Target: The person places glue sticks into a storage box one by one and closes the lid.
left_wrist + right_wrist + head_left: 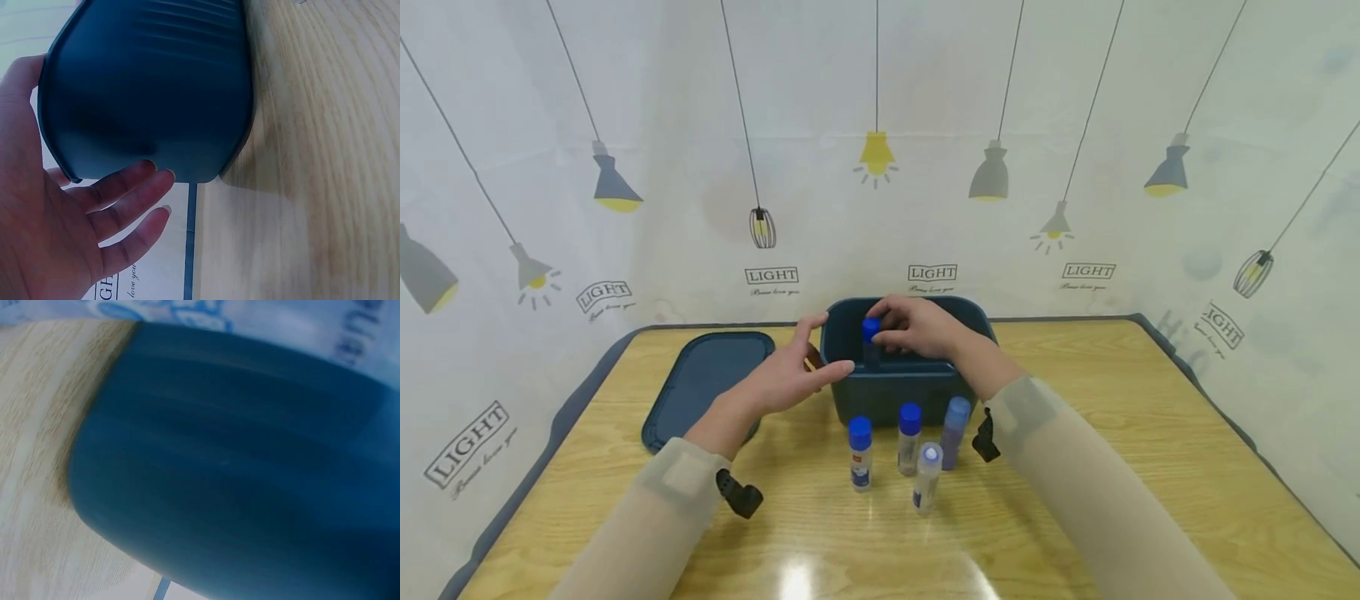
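Note:
A dark blue plastic box (895, 396) stands on the table. Inside it, my right hand (917, 325) pinches a glue stick (871, 327) by its blue cap; the glue stick's lower part is mostly hidden behind the box's near rim. My left hand (790, 367) is at the box's left end, thumb over the rim and loosely spread fingers (134, 197) close along the end wall. In front of the box stand more glue sticks: one (861, 454) on the left, one (909, 439) in the middle, a bluish one (955, 433) and a white-topped one (927, 477).
A dark blue lid (711, 383) lies flat on the wooden table (1075, 400), left of the box. Behind the table hangs a pale cloth (820, 100) printed with lamps. In the right wrist view, a printed label (281, 325) crosses the top, close to the camera.

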Action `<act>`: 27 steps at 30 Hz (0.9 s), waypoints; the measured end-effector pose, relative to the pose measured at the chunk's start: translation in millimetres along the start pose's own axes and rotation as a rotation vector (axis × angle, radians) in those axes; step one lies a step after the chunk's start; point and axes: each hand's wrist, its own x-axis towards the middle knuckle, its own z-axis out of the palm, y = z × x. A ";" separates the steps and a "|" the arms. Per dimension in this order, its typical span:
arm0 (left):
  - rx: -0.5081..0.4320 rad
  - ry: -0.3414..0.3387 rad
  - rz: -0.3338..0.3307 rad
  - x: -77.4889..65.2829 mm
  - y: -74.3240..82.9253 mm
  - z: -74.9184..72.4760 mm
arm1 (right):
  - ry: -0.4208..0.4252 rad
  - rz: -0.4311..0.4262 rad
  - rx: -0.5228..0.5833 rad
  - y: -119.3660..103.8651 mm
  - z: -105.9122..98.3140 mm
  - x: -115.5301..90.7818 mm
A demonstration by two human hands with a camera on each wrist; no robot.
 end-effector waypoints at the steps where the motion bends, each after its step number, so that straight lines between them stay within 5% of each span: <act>1: 0.000 0.006 0.006 -0.1 -0.3 -0.2 | 0.003 -0.004 0.001 -0.6 -0.2 0.6; 11: -0.005 0.025 0.002 -2.0 0.2 4.0 | 0.032 0.002 0.068 -0.7 -6.1 -2.3; 17: -0.013 0.035 0.003 -0.5 0.6 4.1 | 0.191 -0.059 0.119 -4.0 -24.2 -13.9; 27: -0.029 0.027 0.011 0.9 -4.0 3.2 | 0.379 -0.072 0.205 -8.0 -33.6 -91.7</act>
